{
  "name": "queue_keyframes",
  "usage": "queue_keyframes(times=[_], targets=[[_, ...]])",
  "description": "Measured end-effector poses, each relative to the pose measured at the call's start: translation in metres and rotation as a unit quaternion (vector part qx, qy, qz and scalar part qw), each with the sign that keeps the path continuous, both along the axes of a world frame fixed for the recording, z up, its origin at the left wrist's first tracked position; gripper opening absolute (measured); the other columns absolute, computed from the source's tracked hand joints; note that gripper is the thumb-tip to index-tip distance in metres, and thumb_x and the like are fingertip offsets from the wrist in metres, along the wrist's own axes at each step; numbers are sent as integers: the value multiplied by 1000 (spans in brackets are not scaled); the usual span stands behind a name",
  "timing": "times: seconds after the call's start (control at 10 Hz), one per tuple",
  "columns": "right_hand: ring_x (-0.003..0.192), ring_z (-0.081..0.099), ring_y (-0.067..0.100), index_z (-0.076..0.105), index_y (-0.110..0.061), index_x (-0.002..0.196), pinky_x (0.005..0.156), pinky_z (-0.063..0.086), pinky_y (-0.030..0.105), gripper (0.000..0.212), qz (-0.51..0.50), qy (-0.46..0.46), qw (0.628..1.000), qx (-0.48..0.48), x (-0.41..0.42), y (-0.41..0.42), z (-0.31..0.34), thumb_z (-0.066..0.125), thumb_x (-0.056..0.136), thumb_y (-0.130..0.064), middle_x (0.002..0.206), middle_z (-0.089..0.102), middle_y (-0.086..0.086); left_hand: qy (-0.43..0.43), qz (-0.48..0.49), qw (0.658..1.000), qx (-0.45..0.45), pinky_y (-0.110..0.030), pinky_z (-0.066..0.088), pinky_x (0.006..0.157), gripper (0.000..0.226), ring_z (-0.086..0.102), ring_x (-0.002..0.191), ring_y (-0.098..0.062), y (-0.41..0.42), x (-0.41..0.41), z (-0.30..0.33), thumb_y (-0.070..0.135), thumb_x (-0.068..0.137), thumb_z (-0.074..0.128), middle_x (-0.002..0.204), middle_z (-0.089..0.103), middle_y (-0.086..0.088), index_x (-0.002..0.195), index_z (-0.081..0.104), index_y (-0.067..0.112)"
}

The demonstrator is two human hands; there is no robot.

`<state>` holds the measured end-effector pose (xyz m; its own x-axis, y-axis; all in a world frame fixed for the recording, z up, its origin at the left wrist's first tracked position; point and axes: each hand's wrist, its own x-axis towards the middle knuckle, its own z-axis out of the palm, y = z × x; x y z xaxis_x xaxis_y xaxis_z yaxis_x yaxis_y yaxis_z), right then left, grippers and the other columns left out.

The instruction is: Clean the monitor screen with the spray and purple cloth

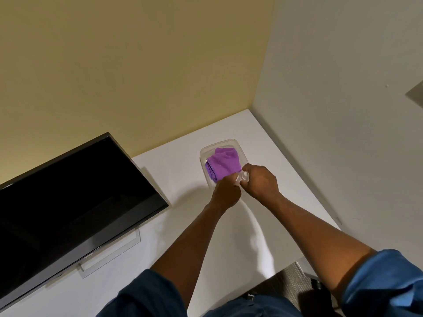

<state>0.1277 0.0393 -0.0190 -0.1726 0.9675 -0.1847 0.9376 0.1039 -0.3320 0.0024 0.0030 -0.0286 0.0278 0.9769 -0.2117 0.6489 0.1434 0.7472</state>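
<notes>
One white desk (183,225), smooth and matte, fills the corner where a yellow wall (137,65) meets a grey-white one. One monitor (68,202), flat, rectangular, with a dark glossy screen and thin black bezel, stands left of the clear plastic tray (203,154), well apart from it, on a pale rectangular base. The single tray, rounded at its corners, lies toward the desk's far right. In it lies one purple cloth (223,164), folded, soft and finely napped. At the tray's near edge, one small clear spray bottle (243,177) is held between two hands: the left hand (226,193) curls round its body, the right hand (261,181) closes its fingers about the top. Both blue sleeves are rolled up.
</notes>
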Motion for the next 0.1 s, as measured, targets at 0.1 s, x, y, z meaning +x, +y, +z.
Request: queue_keyframes(times=[0.1], targets=[[96, 66, 26, 67, -18, 120, 80, 55, 34, 35, -8, 0, 1000, 10, 0, -1, 6, 66, 89, -35, 108, 73, 6, 0, 4, 1000, 8, -26, 44, 74, 27, 63, 93, -41, 1, 1, 4, 5, 94, 43, 98, 67, -24, 110, 62, -5]])
